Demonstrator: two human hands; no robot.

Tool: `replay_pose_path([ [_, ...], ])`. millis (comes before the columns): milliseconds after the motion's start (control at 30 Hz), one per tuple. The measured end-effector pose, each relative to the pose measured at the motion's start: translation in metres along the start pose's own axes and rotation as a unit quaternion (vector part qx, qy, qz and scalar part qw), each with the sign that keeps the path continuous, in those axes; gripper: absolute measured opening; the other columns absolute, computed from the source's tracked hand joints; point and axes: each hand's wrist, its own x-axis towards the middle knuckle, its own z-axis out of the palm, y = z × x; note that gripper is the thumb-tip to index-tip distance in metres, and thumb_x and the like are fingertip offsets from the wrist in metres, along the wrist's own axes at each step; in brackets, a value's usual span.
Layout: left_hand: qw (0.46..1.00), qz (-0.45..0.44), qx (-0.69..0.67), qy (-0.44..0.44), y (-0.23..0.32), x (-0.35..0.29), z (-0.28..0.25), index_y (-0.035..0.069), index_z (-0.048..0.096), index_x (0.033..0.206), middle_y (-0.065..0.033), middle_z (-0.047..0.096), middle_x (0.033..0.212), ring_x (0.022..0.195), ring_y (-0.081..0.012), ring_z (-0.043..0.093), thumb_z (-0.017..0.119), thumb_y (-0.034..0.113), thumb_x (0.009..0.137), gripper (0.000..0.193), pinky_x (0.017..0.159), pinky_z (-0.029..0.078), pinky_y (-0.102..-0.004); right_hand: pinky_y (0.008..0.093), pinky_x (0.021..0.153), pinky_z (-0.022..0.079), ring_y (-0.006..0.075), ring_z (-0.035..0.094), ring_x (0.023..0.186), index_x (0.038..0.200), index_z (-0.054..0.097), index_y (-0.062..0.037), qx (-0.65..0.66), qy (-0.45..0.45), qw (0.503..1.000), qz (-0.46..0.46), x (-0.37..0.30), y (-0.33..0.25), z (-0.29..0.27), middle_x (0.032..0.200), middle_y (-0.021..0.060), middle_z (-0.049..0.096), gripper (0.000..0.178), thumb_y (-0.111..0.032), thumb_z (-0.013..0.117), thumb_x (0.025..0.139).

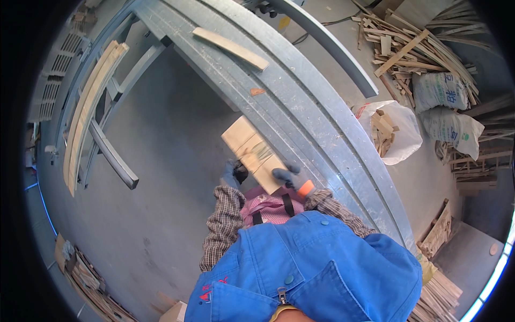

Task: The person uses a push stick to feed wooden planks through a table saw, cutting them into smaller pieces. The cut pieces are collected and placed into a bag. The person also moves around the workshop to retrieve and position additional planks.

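A row of several short, pale wooden blocks (242, 140), pressed side by side, is held in front of my body near the edge of the metal table. One of the middle blocks has a dark stain. My right hand (292, 178), in a grey glove with an orange cuff, grips the near right end, thumb on top. On the lower left side, my left hand (232, 174) is closed against the blocks in a grey and dark glove. Its fingers are partly hidden under the wood. Farther up the table (316, 115) lie a wooden strip (230, 48) and a small brown offcut (257, 92).
Long boards (91, 115) rest on a metal frame (115, 88) at the left. Across the table stands an open white sack (402, 131) of wood scraps. A heap of wood strips (413, 51) and filled sacks (442, 90) lie at the far right.
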Motion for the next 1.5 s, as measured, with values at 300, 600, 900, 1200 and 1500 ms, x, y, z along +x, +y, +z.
replay_pose_path([
  [300, 0.980, -0.093, -0.161, -0.073, 0.000, 0.036, -0.206, 0.017, 0.043, 0.077, 0.0069, 0.032, 0.067, 0.057, -0.0085, 0.028, 0.069, 0.043, 0.094, 0.040, 0.051, 0.025, -0.0229, 0.0231, 0.048, 0.041, 0.0078, 0.048, 0.052, 0.121, 0.067, -0.0034, 0.169, 0.340, 0.922, -0.076, -0.044, 0.077, -0.107, 0.077, 0.0003, 0.065, 0.049, -0.037, 0.076, 0.087],
  [600, 0.987, -0.148, -0.057, 0.023, 0.030, -0.003, -0.244, 0.020, 0.043, 0.077, 0.0055, 0.031, 0.064, 0.054, -0.0096, 0.025, 0.051, 0.043, 0.103, 0.036, 0.048, 0.023, -0.0228, 0.0235, 0.040, 0.032, 0.0080, 0.040, 0.043, 0.112, 0.062, -0.0077, 0.304, 0.554, 0.768, -0.106, -0.166, 0.205, -0.176, 0.065, -0.0015, 0.052, 0.040, -0.033, 0.080, 0.086],
  [900, 0.975, -0.120, -0.020, -0.185, 0.009, -0.056, -0.260, 0.019, 0.050, 0.080, 0.0095, 0.043, 0.074, 0.064, -0.0038, 0.043, 0.053, 0.022, 0.101, 0.021, 0.056, 0.037, -0.0229, 0.0223, 0.044, 0.037, 0.0078, 0.044, 0.048, 0.118, 0.062, -0.0105, 0.195, 0.318, 0.919, -0.131, -0.138, 0.145, -0.045, 0.075, -0.0010, 0.058, 0.036, -0.035, 0.071, 0.092],
  [1200, 0.978, 0.105, -0.180, 0.016, -0.139, -0.258, 0.039, 0.003, 0.065, 0.116, -0.0100, 0.069, 0.097, 0.082, -0.0175, 0.066, 0.061, 0.019, 0.095, 0.027, 0.072, 0.054, -0.0301, 0.0275, 0.044, 0.038, 0.0135, 0.052, 0.048, 0.103, 0.065, -0.0116, -0.174, -0.074, 0.980, -0.060, -0.139, 0.040, -0.030, 0.065, 0.0028, 0.058, 0.044, -0.054, 0.066, 0.092],
  [1500, 0.890, 0.240, -0.275, 0.272, -0.147, -0.268, 0.186, 0.002, 0.067, 0.115, -0.0127, 0.070, 0.089, 0.071, -0.0228, 0.067, 0.062, 0.036, 0.094, 0.040, 0.064, 0.055, -0.0337, 0.0263, 0.048, 0.043, 0.0115, 0.052, 0.055, 0.114, 0.066, -0.0078, -0.355, -0.459, 0.811, 0.068, -0.047, -0.060, -0.044, 0.076, 0.0032, 0.064, 0.045, -0.048, 0.068, 0.092],
])
